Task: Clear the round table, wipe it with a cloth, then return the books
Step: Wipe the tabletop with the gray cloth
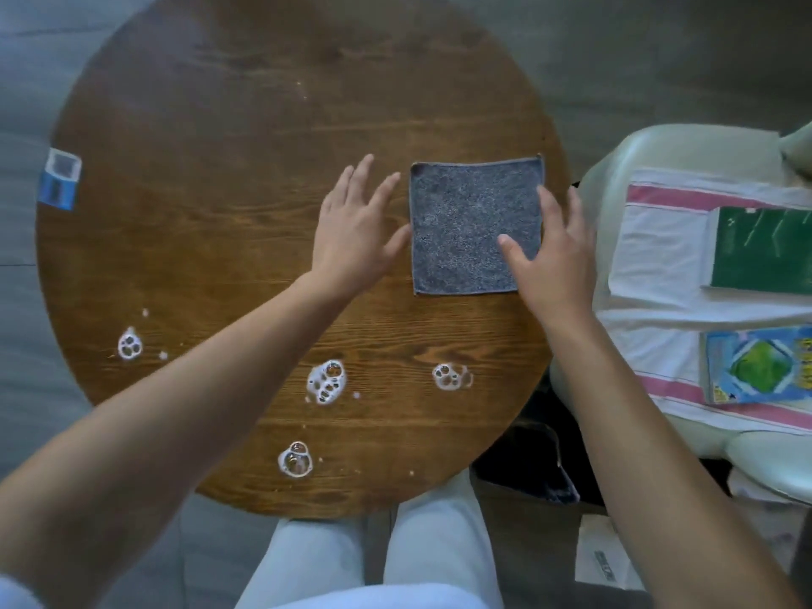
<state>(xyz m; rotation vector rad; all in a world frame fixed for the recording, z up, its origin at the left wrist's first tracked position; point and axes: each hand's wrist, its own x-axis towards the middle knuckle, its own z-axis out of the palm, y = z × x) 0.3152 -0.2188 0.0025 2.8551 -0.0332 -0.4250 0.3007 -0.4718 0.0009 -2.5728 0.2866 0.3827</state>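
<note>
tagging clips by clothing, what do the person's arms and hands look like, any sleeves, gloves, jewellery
Both arms are bare up to the frame edge. The left hand and right hand wear no gloves, rings or watch that can be seen. A sliver of light fabric shows at the lower left corner, perhaps a short sleeve. Pale trousers cover the knees.

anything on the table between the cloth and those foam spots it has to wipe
Nothing visible does. The grey cloth lies flat, with bare wood between it and the foam patches nearer the person. Only the left hand hovers beside it.
</note>
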